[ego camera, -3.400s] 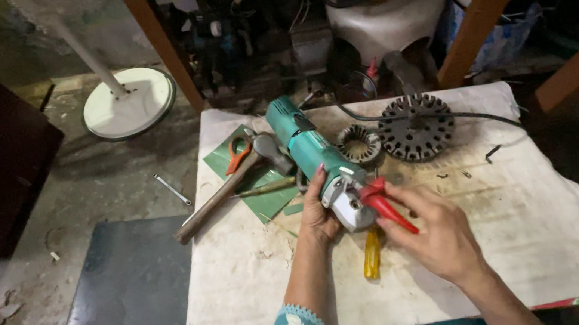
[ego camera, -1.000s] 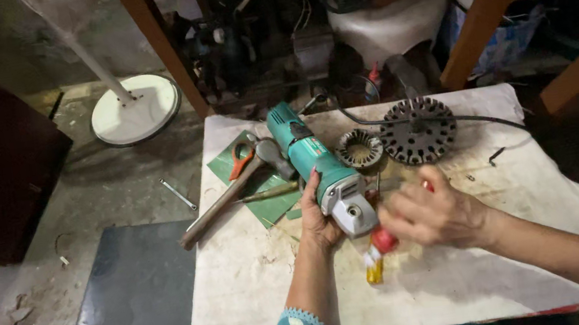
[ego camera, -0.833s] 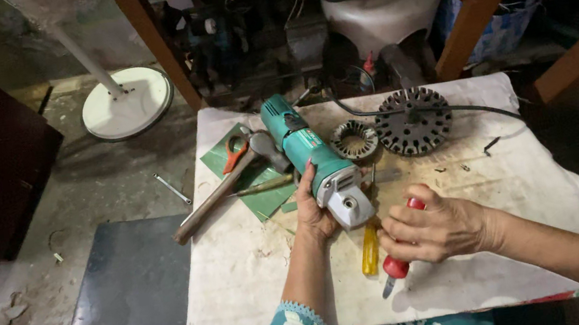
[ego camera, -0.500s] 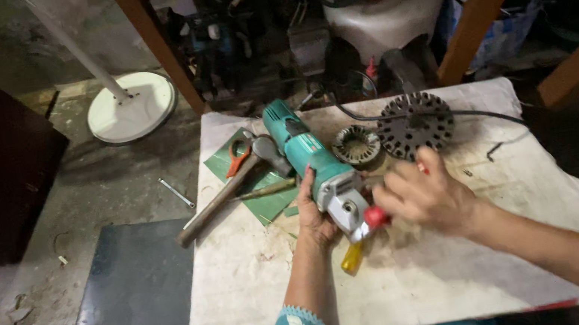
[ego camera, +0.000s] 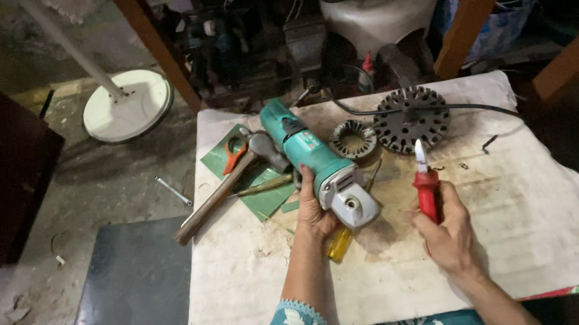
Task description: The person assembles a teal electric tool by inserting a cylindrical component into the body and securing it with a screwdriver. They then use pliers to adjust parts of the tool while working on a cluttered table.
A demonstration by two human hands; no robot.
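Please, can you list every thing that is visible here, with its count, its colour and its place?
angle grinder: one, teal and grey, table centre
pliers: one, red handles, in right hand
screwdriver: one, yellow handle, under grinder
hammer: one, wooden handle, table left
slotted discs: two, dark, table back
green sheet: one, under hammer
cloth: one, white, covering table
fan base: one, white, floor
left hand: on grinder
right hand: gripping pliers
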